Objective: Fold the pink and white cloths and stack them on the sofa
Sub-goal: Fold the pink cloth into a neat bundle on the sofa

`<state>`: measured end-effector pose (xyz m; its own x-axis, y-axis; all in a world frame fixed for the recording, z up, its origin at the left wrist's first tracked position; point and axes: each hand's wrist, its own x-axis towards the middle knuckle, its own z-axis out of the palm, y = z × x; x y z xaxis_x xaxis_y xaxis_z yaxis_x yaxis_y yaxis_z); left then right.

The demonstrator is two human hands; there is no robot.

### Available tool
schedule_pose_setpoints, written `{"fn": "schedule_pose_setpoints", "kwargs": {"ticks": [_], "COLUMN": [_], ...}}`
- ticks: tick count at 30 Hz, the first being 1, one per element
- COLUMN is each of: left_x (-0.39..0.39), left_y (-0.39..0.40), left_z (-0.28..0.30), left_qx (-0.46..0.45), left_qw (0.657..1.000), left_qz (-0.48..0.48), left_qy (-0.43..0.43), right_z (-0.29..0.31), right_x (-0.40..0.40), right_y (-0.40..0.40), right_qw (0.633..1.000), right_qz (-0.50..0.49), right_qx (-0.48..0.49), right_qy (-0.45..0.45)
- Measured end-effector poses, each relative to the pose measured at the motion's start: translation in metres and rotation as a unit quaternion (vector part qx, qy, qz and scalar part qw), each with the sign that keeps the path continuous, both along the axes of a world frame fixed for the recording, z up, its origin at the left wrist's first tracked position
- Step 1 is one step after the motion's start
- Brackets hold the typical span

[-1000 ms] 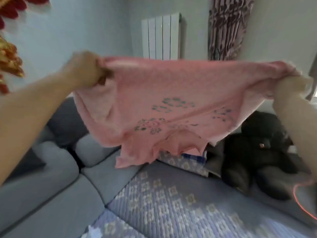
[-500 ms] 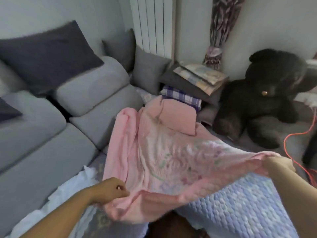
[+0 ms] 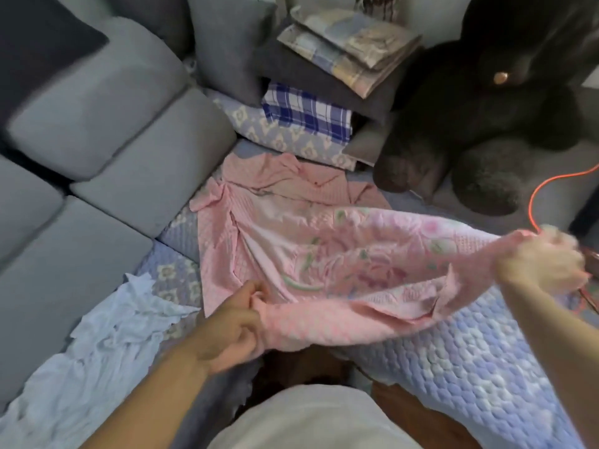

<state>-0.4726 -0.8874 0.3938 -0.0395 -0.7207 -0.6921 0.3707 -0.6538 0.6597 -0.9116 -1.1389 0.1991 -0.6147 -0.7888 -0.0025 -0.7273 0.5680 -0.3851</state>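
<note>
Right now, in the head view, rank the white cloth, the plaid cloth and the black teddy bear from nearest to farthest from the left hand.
From the left hand:
1. white cloth, just to its left on the sofa.
2. plaid cloth, farther back in the folded pile.
3. black teddy bear, far right corner.

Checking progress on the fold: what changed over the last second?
The pink cloth came down from chest height onto the sofa cover, its far end now resting there. Left hand and right hand keep gripping the near corners. The white cloth lies untouched.
</note>
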Motion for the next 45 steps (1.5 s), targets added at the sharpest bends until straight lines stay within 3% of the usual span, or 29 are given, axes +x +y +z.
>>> {"fn": "schedule_pose_setpoints", "kwargs": {"ticks": [2,4,5,6,7,11,12,14,17,18,21,22,25,27,30,33,36,39,43,45], "left_x": [-0.040,-0.070,-0.078,-0.083,-0.086,-0.095,-0.099,-0.104,-0.096,-0.091,-0.077,-0.075,-0.076,-0.078,-0.080,-0.079,-0.071,-0.062,-0.053,-0.048], "left_y": [-0.013,-0.027,-0.034,-0.040,-0.043,-0.044,-0.043,-0.046,-0.055,-0.059,-0.066,-0.068,-0.067,-0.064,-0.060,-0.064,-0.068,-0.071,-0.073,-0.070], "left_z": [0.001,-0.001,-0.002,-0.002,0.000,0.012,0.014,0.012,0.004,-0.004,-0.021,-0.022,-0.016,-0.007,0.007,0.019,0.025,0.028,0.014,0.003], "left_qx": [-0.026,-0.071,-0.099,-0.131,-0.155,-0.221,-0.251,-0.293,-0.262,-0.266,-0.330,-0.355,-0.435,-0.453,-0.448,-0.422,-0.415,-0.393,-0.426,-0.410], "left_qw": [0.994,0.964,0.945,0.931,0.922,0.895,0.884,0.867,0.874,0.844,0.696,0.674,0.654,0.664,0.706,0.716,0.740,0.809,0.776,0.790], "left_qz": [-0.059,-0.147,-0.180,-0.189,-0.175,-0.097,-0.093,-0.113,-0.258,-0.316,-0.412,-0.410,-0.385,-0.366,-0.318,-0.326,-0.306,-0.237,-0.218,-0.221], "left_qy": [-0.091,-0.209,-0.254,-0.283,-0.308,-0.375,-0.383,-0.387,-0.318,-0.343,-0.487,-0.501,-0.485,-0.469,-0.447,-0.449,-0.432,-0.366,-0.411,-0.398], "right_z": [0.062,0.146,0.154,0.165,0.161,0.160,0.161,0.162,0.169,0.170,0.182,0.183,0.190,0.193,0.203,0.218,0.232,0.247,0.253,0.260], "right_x": [0.075,0.162,0.177,0.191,0.193,0.179,0.175,0.164,0.141,0.133,0.123,0.121,0.112,0.105,0.107,0.126,0.149,0.167,0.182,0.185], "right_y": [0.055,0.111,0.120,0.136,0.144,0.145,0.144,0.145,0.150,0.151,0.154,0.152,0.146,0.140,0.138,0.141,0.141,0.143,0.148,0.149], "right_qw": [0.976,0.827,0.742,0.683,0.671,0.771,0.780,0.769,0.761,0.758,0.737,0.737,0.733,0.729,0.739,0.734,0.778,0.807,0.832,0.834], "right_qz": [0.176,0.381,0.457,0.509,0.535,0.557,0.564,0.579,0.552,0.535,0.517,0.500,0.445,0.437,0.502,0.533,0.507,0.469,0.390,0.387], "right_qx": [0.037,0.125,0.169,0.212,0.214,0.138,0.112,0.053,0.005,-0.001,0.001,0.015,0.060,0.101,0.112,0.116,-0.019,-0.173,-0.229,-0.248], "right_qy": [-0.120,-0.394,-0.460,-0.479,-0.466,-0.277,-0.246,-0.265,-0.341,-0.373,-0.436,-0.455,-0.510,-0.517,-0.434,-0.404,-0.370,-0.316,-0.321,-0.306]}}
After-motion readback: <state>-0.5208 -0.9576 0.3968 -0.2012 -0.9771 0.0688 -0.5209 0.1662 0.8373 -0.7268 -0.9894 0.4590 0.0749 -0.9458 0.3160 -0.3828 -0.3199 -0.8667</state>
